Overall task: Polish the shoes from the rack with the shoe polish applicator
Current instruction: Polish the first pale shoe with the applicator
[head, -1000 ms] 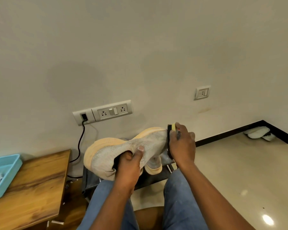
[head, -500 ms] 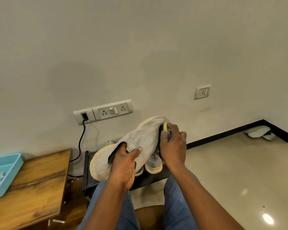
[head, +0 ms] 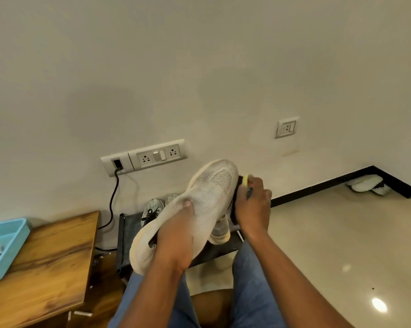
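Here, the soft knit shoe (head: 206, 204) is being held up over the rack (head: 128, 237) by the left hand (head: 176, 242), gripped at its opening. The applicator (head: 243, 182), gripped by the right hand (head: 253, 207), is being pressed on its toe side. It looks light and bendy.

This is a room in a home — a plain wall with plug sockets (head: 157, 155), a shiny floor (head: 329, 245), a small shoe rack (head: 126, 237), a wooden table (head: 50, 256) — and slippers (head: 366, 184) in the corner.
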